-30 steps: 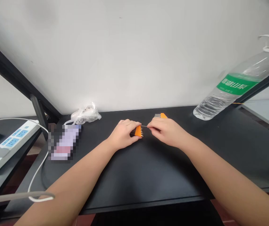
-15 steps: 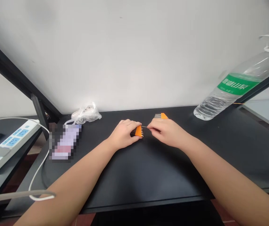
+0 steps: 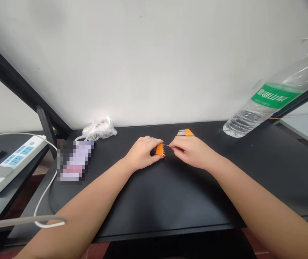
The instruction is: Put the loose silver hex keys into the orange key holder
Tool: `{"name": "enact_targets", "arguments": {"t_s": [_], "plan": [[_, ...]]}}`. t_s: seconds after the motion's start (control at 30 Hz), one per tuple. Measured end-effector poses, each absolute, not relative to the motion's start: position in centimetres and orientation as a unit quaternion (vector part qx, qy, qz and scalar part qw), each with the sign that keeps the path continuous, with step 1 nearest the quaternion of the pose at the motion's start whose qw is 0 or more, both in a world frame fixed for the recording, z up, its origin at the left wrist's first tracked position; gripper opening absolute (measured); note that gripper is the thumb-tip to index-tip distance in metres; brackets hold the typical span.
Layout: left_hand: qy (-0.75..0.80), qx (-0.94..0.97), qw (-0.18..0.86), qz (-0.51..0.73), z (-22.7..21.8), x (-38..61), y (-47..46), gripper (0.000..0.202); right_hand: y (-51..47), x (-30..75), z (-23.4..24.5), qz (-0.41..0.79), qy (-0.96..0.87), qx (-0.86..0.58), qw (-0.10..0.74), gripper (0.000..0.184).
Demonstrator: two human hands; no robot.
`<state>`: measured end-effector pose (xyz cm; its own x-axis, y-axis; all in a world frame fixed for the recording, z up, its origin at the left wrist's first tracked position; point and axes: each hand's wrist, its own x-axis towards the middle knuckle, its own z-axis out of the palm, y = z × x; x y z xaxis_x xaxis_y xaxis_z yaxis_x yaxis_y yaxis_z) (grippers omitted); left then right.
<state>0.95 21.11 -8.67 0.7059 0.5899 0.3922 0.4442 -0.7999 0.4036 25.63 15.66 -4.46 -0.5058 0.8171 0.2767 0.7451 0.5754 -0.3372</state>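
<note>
My left hand [image 3: 142, 154] is closed around an orange hex key holder [image 3: 159, 149], thumb at its near end and fingers at its far end. Short dark metal ends stick out of the holder's right side. From the right, my right hand [image 3: 188, 150] pinches a thin metal hex key [image 3: 166, 145] between thumb and forefinger, its other end meeting the holder near its far end. A second orange holder [image 3: 189, 132], with several slim metal rods pointing left, lies just behind my right hand and is partly hidden by it.
On the black table [image 3: 170, 201], a crumpled plastic bag [image 3: 100, 129] and a blurred-out phone-like object [image 3: 76, 162] lie left. A large water bottle [image 3: 275, 95] stands right. White cable [image 3: 41, 205] loops by my left forearm; a power strip [image 3: 16, 160] lies beyond it.
The view has shifted very slightly. Both hands keep their grips, and the thin key stays at the holder with hardly any visible movement.
</note>
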Motion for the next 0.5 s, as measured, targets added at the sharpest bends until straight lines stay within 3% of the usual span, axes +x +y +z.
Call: {"name": "enact_targets", "arguments": {"t_s": [0.23, 0.5], "plan": [[0.278, 0.915, 0.138, 0.259, -8.5, 0.9, 21.1, 0.049, 15.8, 25.7, -4.4, 0.11, -0.857, -0.447, 0.232, 0.021], [0.259, 0.92, 0.141, 0.259, -7.8, 1.1, 20.8, 0.046, 16.5, 25.9, -5.5, 0.388, -0.723, -0.44, 0.366, 0.02]]}}
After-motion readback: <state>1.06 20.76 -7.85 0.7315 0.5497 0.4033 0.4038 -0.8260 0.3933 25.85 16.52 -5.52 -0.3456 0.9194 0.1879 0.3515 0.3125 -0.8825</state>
